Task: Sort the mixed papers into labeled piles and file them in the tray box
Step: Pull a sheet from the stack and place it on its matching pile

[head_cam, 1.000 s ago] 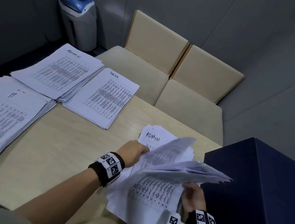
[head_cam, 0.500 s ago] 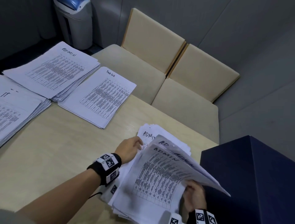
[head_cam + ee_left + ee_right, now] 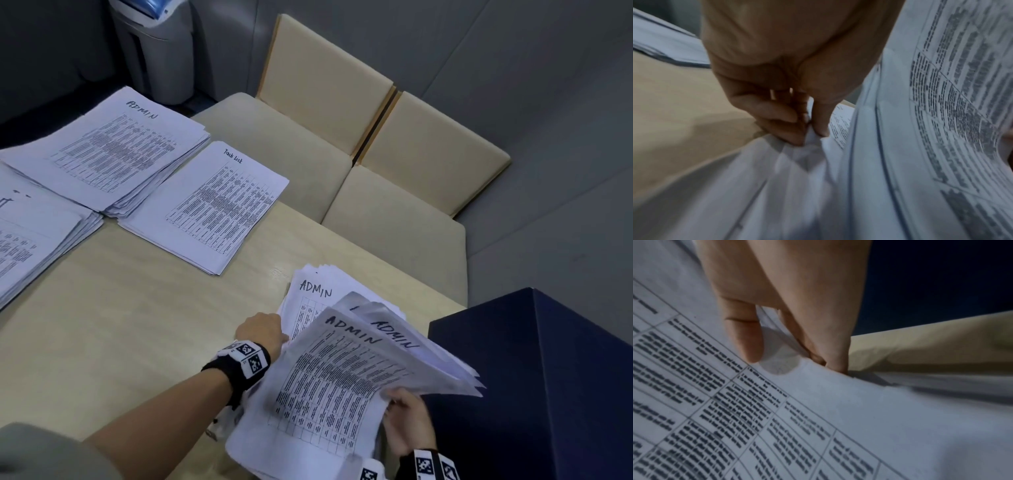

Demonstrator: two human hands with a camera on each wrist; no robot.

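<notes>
A mixed stack of printed sheets (image 3: 308, 298) lies at the table's near right, its top pages headed ADMIN. My right hand (image 3: 407, 425) pinches the lifted upper sheets (image 3: 335, 383) at their lower right edge, thumb (image 3: 748, 337) on top. My left hand (image 3: 263, 332) pinches the left edge of the sheets beneath (image 3: 809, 141), fingers curled. Three sorted piles lie further off: an ADMIN pile (image 3: 106, 150), a Task List pile (image 3: 209, 205), and a third pile (image 3: 30, 233) at the left edge. The dark blue box (image 3: 534, 383) stands at the right.
The table (image 3: 120, 325) is light wood, bare between the piles and my arms. Two beige chairs (image 3: 342, 137) stand behind its far edge. A grey bin with a blue lid (image 3: 154, 44) stands against the wall.
The lifted bundle, fanned flat and high a second ago, has come down and tilted so its ADMIN heading faces me. My left hand stays at the stack's left edge.
</notes>
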